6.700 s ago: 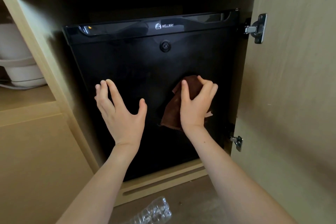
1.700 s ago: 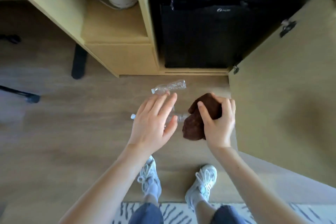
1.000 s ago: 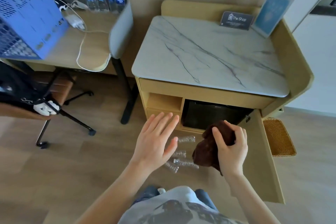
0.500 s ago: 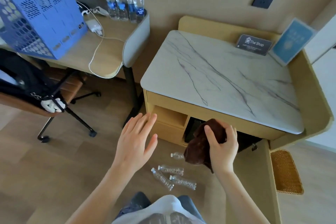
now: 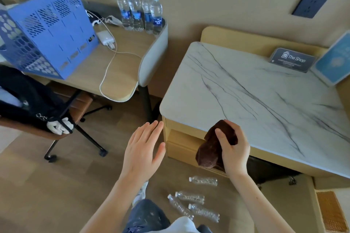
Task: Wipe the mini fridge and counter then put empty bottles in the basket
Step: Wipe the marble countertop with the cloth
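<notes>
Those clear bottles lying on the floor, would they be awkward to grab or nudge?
Probably light: the four empty bottles look clear right through, with nothing inside. They lie on their sides on the smooth wooden floor, so a nudge would likely send them rolling. Their ribbed thin walls suggest they would dent and crackle under a firm squeeze.

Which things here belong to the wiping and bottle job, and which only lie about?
For the job:
brown cloth in right hand
marble counter
mini fridge
empty bottles on floor
wicker basket

Lying about:
blue crate
full water bottles
charger
shop sign
</notes>
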The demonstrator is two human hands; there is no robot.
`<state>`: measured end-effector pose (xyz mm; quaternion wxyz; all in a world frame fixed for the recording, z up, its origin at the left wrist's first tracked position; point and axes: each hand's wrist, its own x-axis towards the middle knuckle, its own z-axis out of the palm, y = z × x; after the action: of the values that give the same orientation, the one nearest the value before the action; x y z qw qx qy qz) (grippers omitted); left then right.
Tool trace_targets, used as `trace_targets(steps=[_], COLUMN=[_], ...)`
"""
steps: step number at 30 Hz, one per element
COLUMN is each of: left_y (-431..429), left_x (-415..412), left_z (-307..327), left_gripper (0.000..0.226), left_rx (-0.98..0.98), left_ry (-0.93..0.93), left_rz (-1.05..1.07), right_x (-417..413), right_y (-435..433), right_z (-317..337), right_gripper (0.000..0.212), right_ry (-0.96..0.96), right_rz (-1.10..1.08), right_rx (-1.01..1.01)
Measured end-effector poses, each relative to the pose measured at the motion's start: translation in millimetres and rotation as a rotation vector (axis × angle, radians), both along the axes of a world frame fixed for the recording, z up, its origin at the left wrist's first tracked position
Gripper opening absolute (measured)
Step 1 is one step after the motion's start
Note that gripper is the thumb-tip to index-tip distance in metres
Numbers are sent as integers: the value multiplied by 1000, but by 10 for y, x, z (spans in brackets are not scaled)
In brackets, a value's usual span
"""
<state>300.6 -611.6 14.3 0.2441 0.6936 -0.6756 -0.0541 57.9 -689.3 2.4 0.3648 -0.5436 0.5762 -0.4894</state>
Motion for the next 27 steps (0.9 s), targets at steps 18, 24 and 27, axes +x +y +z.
trace_targets(steps=[18, 24, 27], left_y=[-2094, -2264, -2300], left_x=[1957, 1919, 1908], left_z=[-17, -24, -48], left_gripper=[56, 56, 55], left_rx=[112, 130, 144], left_ry=[57, 79, 73], left_rz=[-391, -459, -490], right_x=[1750, 1589, 1607], right_y=[-1957, -1528, -1463], right_z=[-546, -537, -581], right_gripper=[56, 56, 44], right_ry=[414, 518, 480], right_rz=[-296, -462, -391], right_rx=[349, 321, 375])
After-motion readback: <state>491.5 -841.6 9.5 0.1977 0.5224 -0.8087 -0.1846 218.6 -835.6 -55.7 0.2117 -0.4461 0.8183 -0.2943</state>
